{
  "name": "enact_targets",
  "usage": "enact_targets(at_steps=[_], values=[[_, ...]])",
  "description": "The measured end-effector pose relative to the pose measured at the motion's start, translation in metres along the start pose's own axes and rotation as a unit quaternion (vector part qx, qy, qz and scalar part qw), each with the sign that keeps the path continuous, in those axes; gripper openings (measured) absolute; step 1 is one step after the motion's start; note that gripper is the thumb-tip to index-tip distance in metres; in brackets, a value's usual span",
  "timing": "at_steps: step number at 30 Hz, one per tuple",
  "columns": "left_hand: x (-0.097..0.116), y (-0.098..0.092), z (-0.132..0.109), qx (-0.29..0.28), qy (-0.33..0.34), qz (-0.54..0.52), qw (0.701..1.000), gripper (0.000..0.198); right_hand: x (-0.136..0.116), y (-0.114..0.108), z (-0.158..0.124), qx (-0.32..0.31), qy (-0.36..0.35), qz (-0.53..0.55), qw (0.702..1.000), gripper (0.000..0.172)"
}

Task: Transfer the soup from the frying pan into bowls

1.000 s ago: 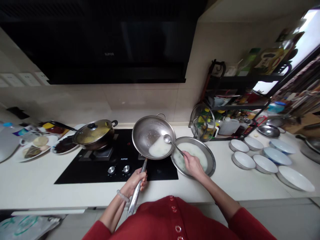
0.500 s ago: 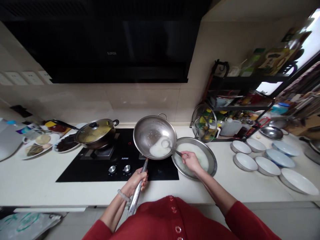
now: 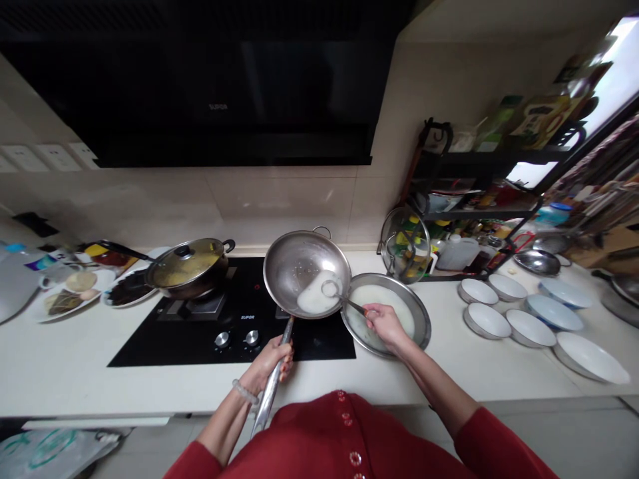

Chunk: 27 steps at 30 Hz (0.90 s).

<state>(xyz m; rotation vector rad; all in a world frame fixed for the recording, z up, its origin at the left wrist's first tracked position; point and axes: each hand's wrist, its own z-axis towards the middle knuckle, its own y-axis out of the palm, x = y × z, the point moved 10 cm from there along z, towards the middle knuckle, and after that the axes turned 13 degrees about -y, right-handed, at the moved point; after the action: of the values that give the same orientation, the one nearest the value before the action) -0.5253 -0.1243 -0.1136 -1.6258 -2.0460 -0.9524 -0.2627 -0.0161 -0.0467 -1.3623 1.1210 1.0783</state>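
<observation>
My left hand [image 3: 272,362] is closed round the long metal handle of a steel wok [image 3: 299,263], which is tilted over the black stovetop [image 3: 200,326]. A pool of white liquid [image 3: 314,299] lies at the wok's lower right. My right hand [image 3: 382,322] grips a metal ladle [image 3: 333,291] whose bowl dips into that liquid. Right beside the wok, under my right hand, a wide steel basin [image 3: 417,309] holds more white liquid.
A lidded pan [image 3: 190,266] sits on the left burner, with plates of food [image 3: 74,293] further left. Several white bowls [image 3: 519,313] stand on the counter at right. A glass lid [image 3: 404,246] leans against a black rack [image 3: 479,199] of bottles and jars.
The ladle was raised above the wok's liquid a second ago; now its bowl is lowered into the white liquid. My left hand still holds the wok tilted.
</observation>
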Motion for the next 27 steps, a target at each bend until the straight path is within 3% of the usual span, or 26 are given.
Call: enact_targets(at_steps=[11,15,19,24,27], values=[[0.002,0.001,-0.001,-0.008,0.007,-0.002,1.000,0.027,-0.003,-0.011,-0.019,0.010,0.062,0.058,0.996,0.033],[0.001,0.001,0.000,-0.007,0.005,0.000,1.000,0.028,-0.006,-0.031,-0.028,0.018,0.056,0.078,0.995,0.035],[0.000,0.001,0.001,-0.008,0.003,-0.002,1.000,0.029,-0.004,-0.066,-0.037,0.039,0.039,0.060,0.997,0.042],[0.001,0.002,0.000,-0.014,0.003,-0.003,1.000,0.030,0.004,-0.116,-0.046,0.068,-0.053,-0.114,0.990,0.047],[0.001,0.002,0.000,-0.015,0.006,-0.002,1.000,0.030,0.006,-0.127,-0.056,0.050,-0.157,-0.309,0.937,0.043]])
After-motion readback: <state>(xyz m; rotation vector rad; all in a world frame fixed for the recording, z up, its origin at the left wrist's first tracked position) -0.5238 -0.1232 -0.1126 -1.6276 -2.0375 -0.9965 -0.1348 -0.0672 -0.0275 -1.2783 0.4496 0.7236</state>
